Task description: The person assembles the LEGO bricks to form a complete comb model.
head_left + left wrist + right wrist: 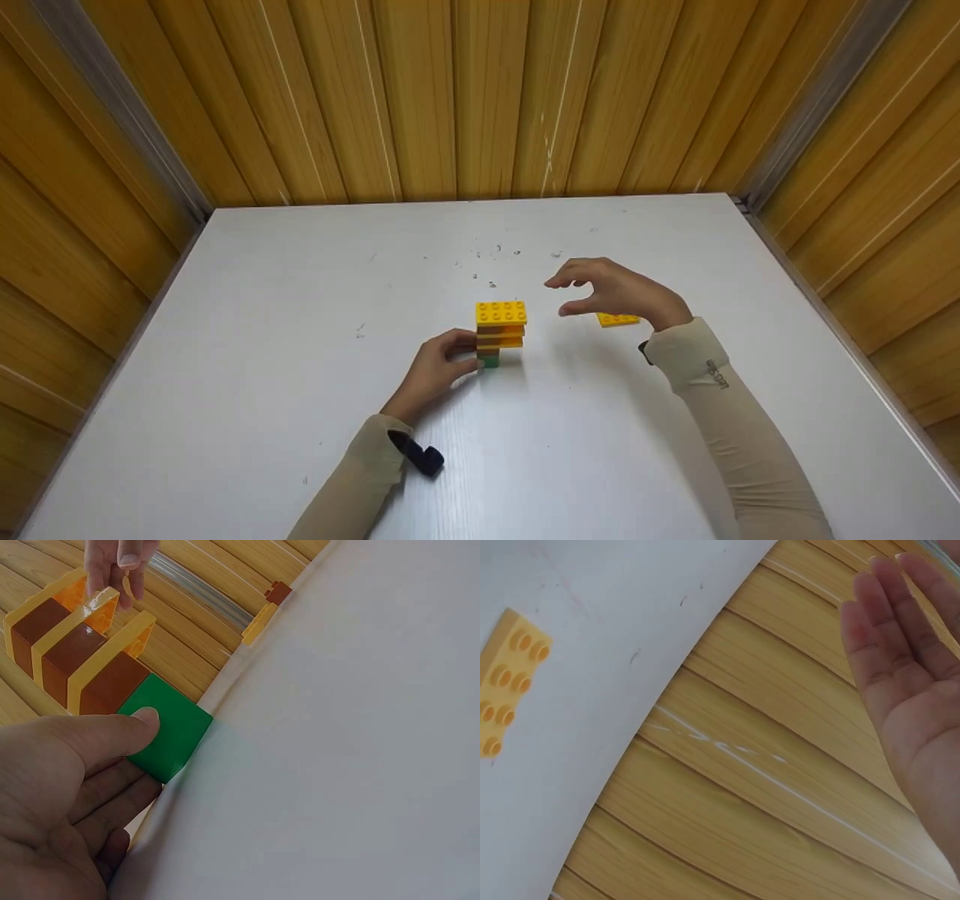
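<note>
A small tower of toy building bricks stands upright on the table. Its base is a green brick point(169, 727), and brown bricks point(64, 664) alternate above it with yellow plates point(501, 313) that jut out to the right. My left hand point(435, 369) grips the bottom of the tower, thumb pressed on the green brick and fingers behind it. To the right of the tower, my right hand point(611, 289) hovers over the table with thumb and fingers apart, holding nothing. Its palm and fingers also show in the right wrist view.
A loose yellow plate point(514, 682) with studs lies on the white table point(262, 337), partly hidden under the right hand in the head view. The left wrist view shows a small brown brick point(277, 592) beside it. Wood-look panels point(480, 97) wall the back and sides.
</note>
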